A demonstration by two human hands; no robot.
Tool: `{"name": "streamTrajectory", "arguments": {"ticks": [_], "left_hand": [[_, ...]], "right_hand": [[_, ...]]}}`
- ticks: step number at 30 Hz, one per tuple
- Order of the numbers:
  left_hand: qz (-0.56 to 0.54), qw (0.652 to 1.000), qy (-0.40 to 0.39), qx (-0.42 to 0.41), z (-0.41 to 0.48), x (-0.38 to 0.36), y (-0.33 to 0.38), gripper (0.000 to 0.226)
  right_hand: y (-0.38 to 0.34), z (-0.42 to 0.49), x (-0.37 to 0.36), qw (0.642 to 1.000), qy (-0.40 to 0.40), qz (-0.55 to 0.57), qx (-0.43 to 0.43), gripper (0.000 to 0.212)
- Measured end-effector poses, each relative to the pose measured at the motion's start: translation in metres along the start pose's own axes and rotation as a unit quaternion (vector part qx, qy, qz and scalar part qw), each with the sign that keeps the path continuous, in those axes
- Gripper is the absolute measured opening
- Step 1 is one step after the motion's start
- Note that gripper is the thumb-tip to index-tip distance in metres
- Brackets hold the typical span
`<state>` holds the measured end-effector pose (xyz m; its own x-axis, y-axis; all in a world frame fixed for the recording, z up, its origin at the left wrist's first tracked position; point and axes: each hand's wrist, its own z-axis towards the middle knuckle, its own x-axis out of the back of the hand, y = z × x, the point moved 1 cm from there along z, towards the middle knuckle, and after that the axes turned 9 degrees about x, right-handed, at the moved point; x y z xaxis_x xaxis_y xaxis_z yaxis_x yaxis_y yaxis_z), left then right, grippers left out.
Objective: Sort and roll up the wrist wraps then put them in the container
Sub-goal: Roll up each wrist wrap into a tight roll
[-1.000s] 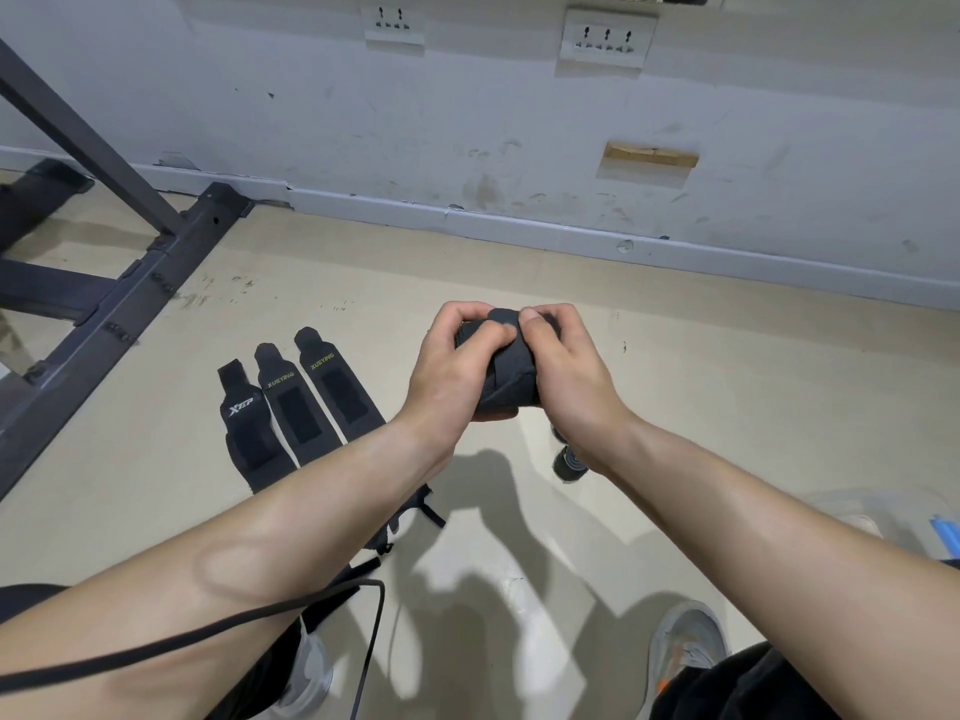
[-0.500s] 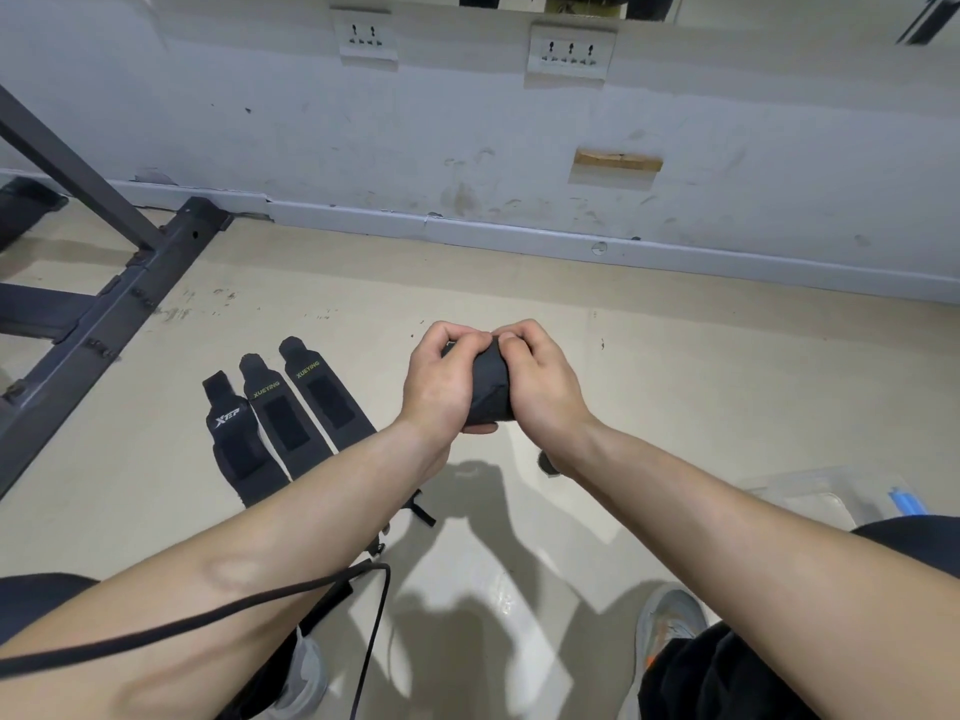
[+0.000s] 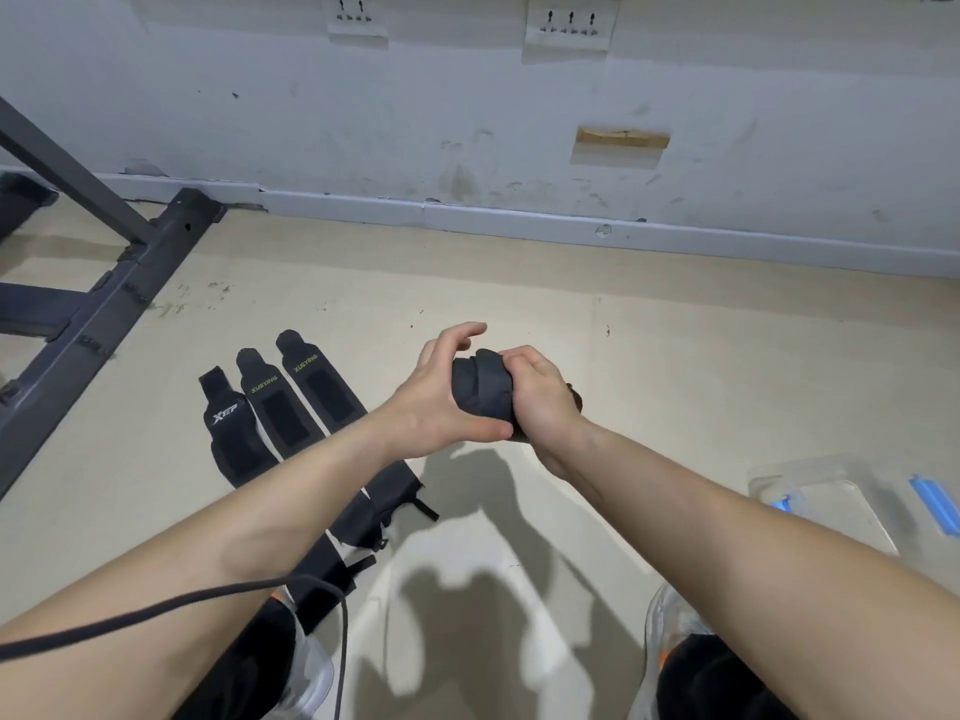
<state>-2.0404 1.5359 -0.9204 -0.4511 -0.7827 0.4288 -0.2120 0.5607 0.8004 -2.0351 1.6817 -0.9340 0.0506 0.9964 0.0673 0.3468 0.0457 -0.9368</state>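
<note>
a rolled wrist wrap (image 3: 480, 394) is being squeezed in mid-air above the floor (image 3: 675, 366), between the flat wraps on the left and the container (image 3: 831, 491) low on the right. the right hand (image 3: 540, 402) is clenching round the roll's right side, fingers curled over the top. the left hand (image 3: 436, 402) is cupping the other side, its thumb pressing under the bundle while its fingers are lifting clear above it.

with those fingers off, the outer layer is looking like the weak spot. whether the closing tab is fastened cannot be told from here, and if it is not, the roll is likely to spring open once the grip eases. the container is sitting well apart from the hands and partly behind the right forearm, so a loose one-handed carry is risking a drop short of it.

three flat wraps (image 3: 275, 407) are lying side by side on the floor, one marked differently from the other two, so a wrong pairing is possible. a black cable (image 3: 156, 610) is draping across the left forearm just above them and could be snagging them on the next reach.
</note>
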Motion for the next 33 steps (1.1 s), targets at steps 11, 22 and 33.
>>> {"name": "streamTrajectory", "arguments": {"ticks": [11,22,33], "left_hand": [[0.020,0.996,0.078,0.042,0.105,-0.048,-0.065,0.065],[0.289,0.947,0.117,0.070,0.227,-0.110,-0.147,0.062],[0.396,0.917,0.012,0.044,0.286,-0.138,-0.148,0.053]], "right_hand": [[0.084,0.090,0.013,0.984,0.048,0.022,-0.173,0.037],[0.196,0.145,-0.004,0.969,0.126,0.089,-0.192,0.043],[0.231,0.180,-0.010,0.955,0.212,0.090,-0.186,0.024]]}}
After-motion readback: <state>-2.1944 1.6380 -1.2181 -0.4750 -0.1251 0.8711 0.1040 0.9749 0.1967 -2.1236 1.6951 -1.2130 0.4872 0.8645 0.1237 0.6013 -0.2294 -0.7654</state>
